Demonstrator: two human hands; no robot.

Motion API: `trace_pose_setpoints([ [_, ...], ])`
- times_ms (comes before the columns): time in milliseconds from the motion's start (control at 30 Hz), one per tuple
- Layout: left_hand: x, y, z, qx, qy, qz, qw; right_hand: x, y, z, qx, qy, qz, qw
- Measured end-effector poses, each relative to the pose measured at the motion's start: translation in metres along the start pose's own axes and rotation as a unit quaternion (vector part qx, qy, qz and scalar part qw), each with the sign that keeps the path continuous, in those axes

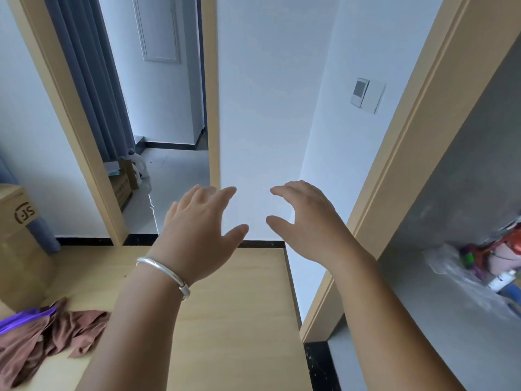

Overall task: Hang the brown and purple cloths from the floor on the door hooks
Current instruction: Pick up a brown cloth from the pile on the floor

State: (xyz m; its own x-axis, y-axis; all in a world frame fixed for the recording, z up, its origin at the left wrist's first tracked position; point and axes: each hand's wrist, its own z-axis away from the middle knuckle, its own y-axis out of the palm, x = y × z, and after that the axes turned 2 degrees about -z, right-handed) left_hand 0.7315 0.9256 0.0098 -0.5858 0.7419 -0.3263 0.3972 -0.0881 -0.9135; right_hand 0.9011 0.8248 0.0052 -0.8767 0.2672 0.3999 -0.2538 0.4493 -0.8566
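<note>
A crumpled brown cloth (42,338) lies on the light wooden floor (239,320) at the lower left. A purple cloth (22,318) lies partly on top of it at the left edge. My left hand (200,230), a silver bangle on its wrist, is held out in mid-air with relaxed spread fingers and holds nothing. My right hand (307,218) is raised beside it, fingers loosely bent, also empty. Both hands are well away from the cloths, in front of a white wall (267,108). No door hooks are in view.
A cardboard box (19,244) stands at the left by the cloths. An open doorway (158,170) with blue curtains leads to another room. At the right, a wooden door frame (394,170) borders a grey room holding a plastic bag of items (485,266).
</note>
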Motion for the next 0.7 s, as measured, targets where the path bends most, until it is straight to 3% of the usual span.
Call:
trace_pose_setpoints([
  [433, 0.063, 0.023, -0.146, -0.004, -0.027, 0.001, 1.0, -0.035, 0.065, -0.157, 0.024, -0.015, -0.019, 0.999],
  [700, 0.103, 0.042, -0.247, -0.016, -0.093, -0.029, 0.995, -0.067, 0.106, -0.288, 0.06, -0.088, -0.055, 0.993],
])
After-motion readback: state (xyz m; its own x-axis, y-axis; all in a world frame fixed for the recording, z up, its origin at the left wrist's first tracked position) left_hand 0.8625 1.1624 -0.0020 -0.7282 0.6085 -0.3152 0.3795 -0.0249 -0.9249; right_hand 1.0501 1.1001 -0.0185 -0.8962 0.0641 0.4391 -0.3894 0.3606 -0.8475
